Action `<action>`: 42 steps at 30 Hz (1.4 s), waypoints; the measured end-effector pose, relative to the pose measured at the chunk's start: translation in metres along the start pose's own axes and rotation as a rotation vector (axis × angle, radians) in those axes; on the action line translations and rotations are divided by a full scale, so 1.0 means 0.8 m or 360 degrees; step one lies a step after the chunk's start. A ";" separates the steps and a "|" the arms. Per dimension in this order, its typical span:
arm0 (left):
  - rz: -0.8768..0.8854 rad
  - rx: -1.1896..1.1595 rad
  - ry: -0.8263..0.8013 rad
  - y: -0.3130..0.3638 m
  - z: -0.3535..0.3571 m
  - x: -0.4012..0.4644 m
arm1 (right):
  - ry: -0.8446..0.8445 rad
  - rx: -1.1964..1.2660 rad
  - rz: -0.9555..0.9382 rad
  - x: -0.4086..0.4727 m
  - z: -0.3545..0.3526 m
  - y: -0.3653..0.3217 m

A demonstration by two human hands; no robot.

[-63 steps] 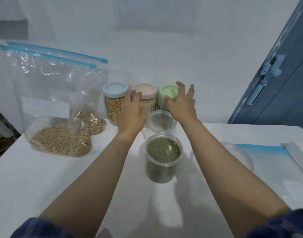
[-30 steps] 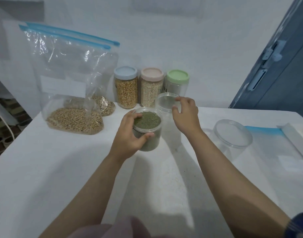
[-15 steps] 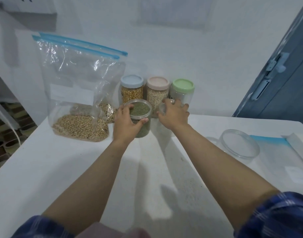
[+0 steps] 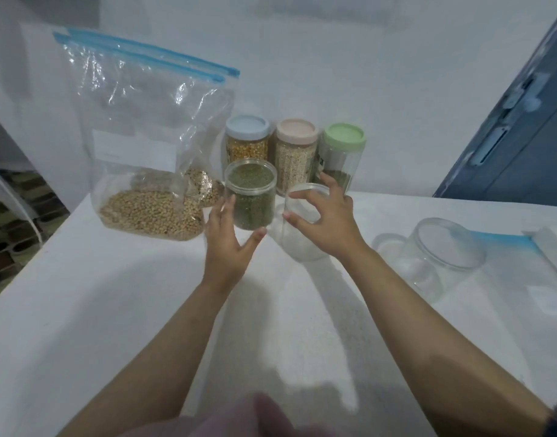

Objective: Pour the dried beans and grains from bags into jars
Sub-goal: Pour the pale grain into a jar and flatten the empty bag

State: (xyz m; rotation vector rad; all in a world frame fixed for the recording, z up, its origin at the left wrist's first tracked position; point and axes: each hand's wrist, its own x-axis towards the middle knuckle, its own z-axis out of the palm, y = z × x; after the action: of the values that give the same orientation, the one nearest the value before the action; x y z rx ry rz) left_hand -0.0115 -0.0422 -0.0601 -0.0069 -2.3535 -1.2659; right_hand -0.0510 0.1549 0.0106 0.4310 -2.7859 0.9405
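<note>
Since the earlier frame the bean jar (image 4: 250,197) moved up to the lidded jars at centre, the left hand (image 4: 228,236) opening off it, while the right hand (image 4: 326,222) grips the empty jar (image 4: 302,234), probably for filling next.

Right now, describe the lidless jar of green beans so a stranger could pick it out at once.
Start at the big clear zip bag of tan beans leaning against the wall on the white table. Just right of it, three lidded jars stand in a row; the short clear plastic jar of green beans stands in front of the blue-lidded one. Only it is lidless and nearly full of dark green beans.
</note>
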 end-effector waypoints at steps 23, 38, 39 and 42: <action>-0.0340 -0.0535 -0.1152 0.035 -0.060 -0.057 | -0.0132 0.0491 -0.0282 -0.127 0.006 -0.039; -0.0387 -0.0548 -0.1230 0.026 -0.062 -0.055 | -0.0064 0.1331 0.0068 -0.156 0.006 -0.016; -0.0387 -0.0552 -0.1225 0.026 -0.062 -0.055 | -0.0074 0.1273 0.0050 -0.154 0.006 -0.016; -0.0382 -0.0559 -0.1225 0.025 -0.064 -0.055 | -0.0036 0.1305 0.0046 -0.155 0.002 -0.014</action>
State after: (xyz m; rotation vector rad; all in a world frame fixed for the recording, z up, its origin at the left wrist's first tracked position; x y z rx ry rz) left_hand 0.0524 -0.0616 -0.0383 -0.4004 -2.7548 -2.0696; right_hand 0.0699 0.1721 -0.0153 0.4902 -2.2970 2.0700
